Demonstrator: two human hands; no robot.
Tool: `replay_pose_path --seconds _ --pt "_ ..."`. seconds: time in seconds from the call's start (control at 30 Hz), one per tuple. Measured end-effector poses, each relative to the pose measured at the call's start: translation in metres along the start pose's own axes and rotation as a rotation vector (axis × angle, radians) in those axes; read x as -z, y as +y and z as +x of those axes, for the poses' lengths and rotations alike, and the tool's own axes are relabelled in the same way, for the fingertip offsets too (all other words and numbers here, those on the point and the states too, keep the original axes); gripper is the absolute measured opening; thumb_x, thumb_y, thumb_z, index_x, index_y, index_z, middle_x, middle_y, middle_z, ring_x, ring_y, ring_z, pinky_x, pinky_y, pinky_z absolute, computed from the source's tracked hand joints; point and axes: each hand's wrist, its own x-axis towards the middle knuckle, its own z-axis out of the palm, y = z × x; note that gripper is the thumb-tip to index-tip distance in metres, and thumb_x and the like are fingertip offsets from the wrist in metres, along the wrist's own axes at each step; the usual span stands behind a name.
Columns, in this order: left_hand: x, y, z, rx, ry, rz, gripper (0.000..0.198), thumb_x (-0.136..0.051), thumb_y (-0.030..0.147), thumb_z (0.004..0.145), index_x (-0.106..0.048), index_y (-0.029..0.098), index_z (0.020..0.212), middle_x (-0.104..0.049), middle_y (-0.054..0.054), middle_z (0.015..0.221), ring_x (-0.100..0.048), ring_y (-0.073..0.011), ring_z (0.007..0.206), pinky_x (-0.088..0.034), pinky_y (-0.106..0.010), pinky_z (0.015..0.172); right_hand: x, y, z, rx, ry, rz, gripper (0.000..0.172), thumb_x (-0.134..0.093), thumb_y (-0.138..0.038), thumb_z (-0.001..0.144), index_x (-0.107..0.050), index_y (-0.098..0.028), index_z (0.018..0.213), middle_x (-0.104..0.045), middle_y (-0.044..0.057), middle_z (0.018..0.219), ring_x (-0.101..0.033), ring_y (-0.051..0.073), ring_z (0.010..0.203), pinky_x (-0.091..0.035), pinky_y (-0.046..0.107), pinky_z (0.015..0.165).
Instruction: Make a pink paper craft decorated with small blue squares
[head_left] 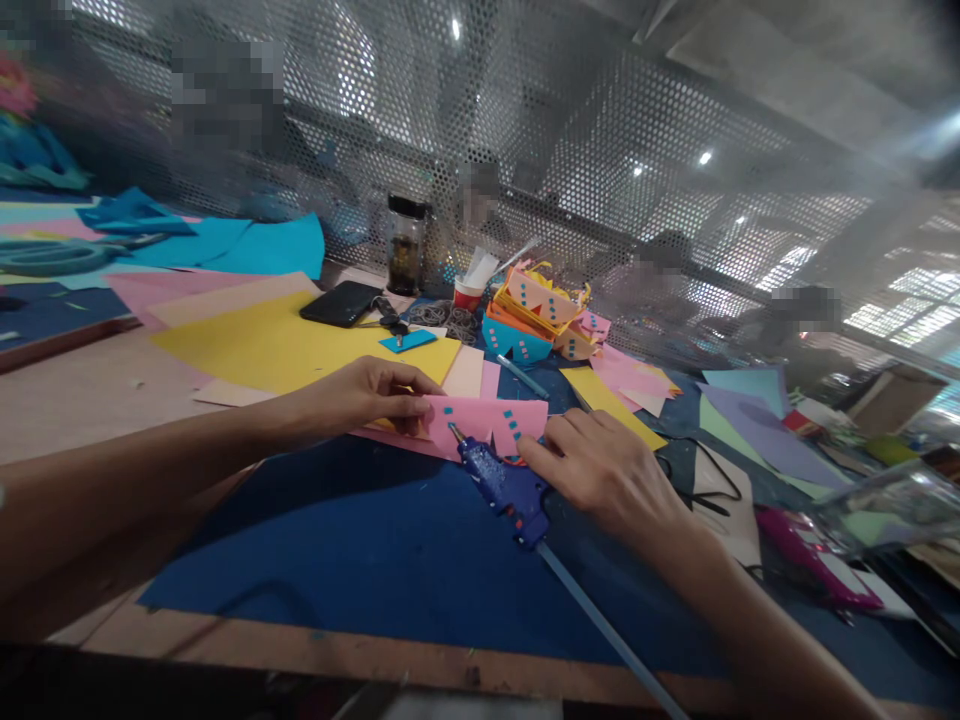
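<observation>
My left hand [386, 395] pinches the left end of a pink paper piece [484, 415] between thumb and fingers. Small blue squares are stuck on that piece in two slanting rows, with a dark notch low in its middle. My right hand [592, 455] is closed around the handle of a blue glue gun [499, 480], mostly hidden behind the fingers. The gun's nozzle points up and left, in front of the pink paper near a blue square; I cannot tell if it touches. A long translucent glue stick [600, 620] sticks out from its rear.
Decorated paper baskets [536, 315] stack behind my hands, beside a red-and-white cup [469, 292] and a lidded jar [406, 245]. A black phone [341, 303] lies on yellow paper [232, 345]. At right are a magenta tool [817, 560] and a black cable [709, 495].
</observation>
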Motion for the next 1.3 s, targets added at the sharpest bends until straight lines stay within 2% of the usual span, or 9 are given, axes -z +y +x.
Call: replay_pose_path --seconds 0.47,0.7,0.97,1.3 --pt "0.003 -0.006 0.001 -0.025 -0.028 0.01 0.039 -0.083 0.058 0.089 -0.084 0.025 0.11 -0.084 -0.005 0.09 -0.077 -0.0192 0.083 -0.061 -0.026 0.075 0.0 -0.001 0.002 -0.001 -0.003 -0.013 0.015 -0.064 -0.01 0.104 -0.073 -0.021 0.103 -0.062 0.003 0.079 -0.045 0.022 0.074 -0.028 0.037 0.069" --pt "-0.001 0.001 0.0 0.003 0.004 0.015 0.044 -0.087 0.06 0.081 -0.084 0.024 0.106 -0.082 -0.004 0.085 -0.076 -0.0202 0.078 -0.062 -0.028 0.072 0.001 0.0 0.001 0.0 -0.003 -0.017 0.013 -0.064 -0.009 0.104 -0.071 -0.02 0.103 -0.063 0.003 0.079 -0.046 0.021 0.073 -0.029 0.036 0.068" --pt "-0.002 0.006 -0.001 0.016 0.011 -0.042 0.039 -0.089 0.054 0.079 -0.083 0.024 0.103 -0.082 -0.003 0.08 -0.076 -0.0191 0.075 -0.062 -0.029 0.075 0.002 0.0 -0.002 -0.049 0.049 0.013 0.018 -0.06 -0.007 0.105 -0.073 -0.02 0.105 -0.065 0.004 0.082 -0.05 0.022 0.076 -0.032 0.036 0.069" --pt "0.0 0.003 0.0 -0.003 -0.012 -0.033 0.039 -0.088 0.054 0.082 -0.082 0.022 0.105 -0.082 -0.003 0.08 -0.076 -0.0183 0.076 -0.061 -0.027 0.075 -0.003 -0.005 -0.003 -0.03 0.006 0.034 0.017 -0.061 -0.008 0.104 -0.072 -0.02 0.109 -0.065 0.004 0.084 -0.05 0.023 0.077 -0.032 0.037 0.07"
